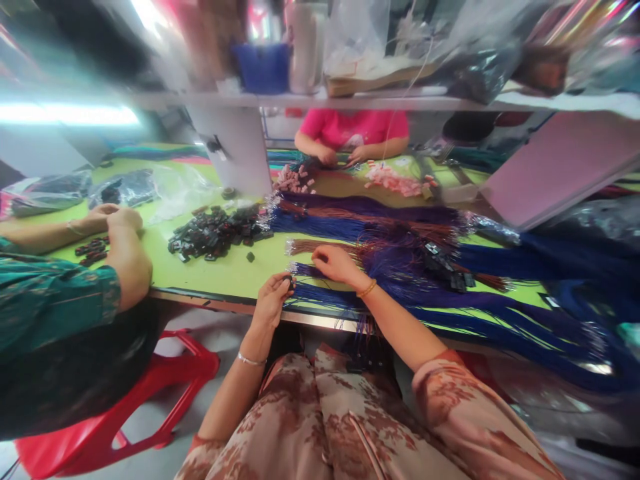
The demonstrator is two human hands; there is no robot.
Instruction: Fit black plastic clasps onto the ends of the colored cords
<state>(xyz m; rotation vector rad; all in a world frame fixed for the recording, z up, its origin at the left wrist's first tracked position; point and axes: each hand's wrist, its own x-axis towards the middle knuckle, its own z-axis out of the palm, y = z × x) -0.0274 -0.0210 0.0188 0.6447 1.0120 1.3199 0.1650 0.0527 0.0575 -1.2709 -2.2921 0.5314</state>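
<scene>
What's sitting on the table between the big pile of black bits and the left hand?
In the head view, one small black piece lies there on the green tabletop, between the black pile and the left hand.

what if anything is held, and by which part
Left hand: a black connector housing, exact part unclear. Right hand: cannot tell whether it holds anything.

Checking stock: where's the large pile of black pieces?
In the head view, the black pile lies on the tabletop, beyond and left of the wearer's left hand.
</scene>
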